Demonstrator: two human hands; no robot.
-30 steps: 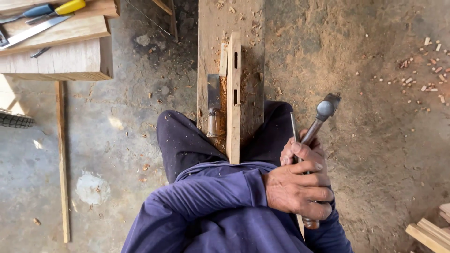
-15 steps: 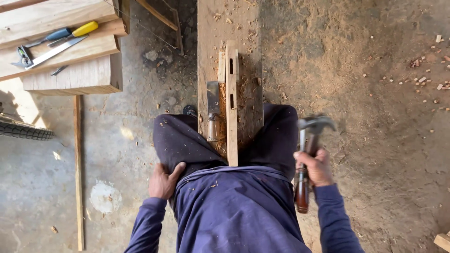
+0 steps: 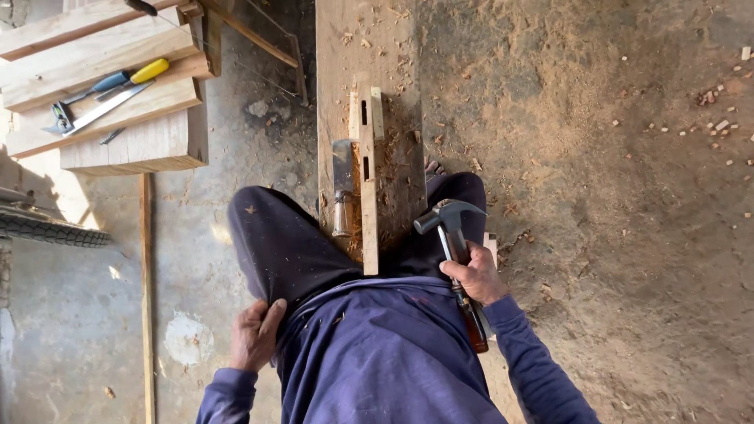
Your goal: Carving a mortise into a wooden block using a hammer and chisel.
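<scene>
We grip a claw hammer in our right hand, its head just short of the slotted wood strip on the plank.

Nearest us, our left hand (image 3: 255, 336) rests flat on the dark trouser thigh, fingers (image 3: 271, 312) loosely together and holding nothing. Our right hand (image 3: 473, 275) has its fingers wrapped tight round the brown-handled steel claw hammer (image 3: 454, 251), whose shaft runs away from us with the head up and tipped left. Just left of that head, close to the right hand and well apart from the left, lies the narrow pale wooden strip with two dark slots (image 3: 367, 180); its long axis points straight away from us along the broad sawdust-strewn plank (image 3: 393, 94). A wide flat-bladed chisel (image 3: 342, 187) lies just beside the strip on its left, parallel to it. Farther left, stacked boards (image 3: 133, 133) carry blue and yellow-handled tools (image 3: 118, 82).
</scene>
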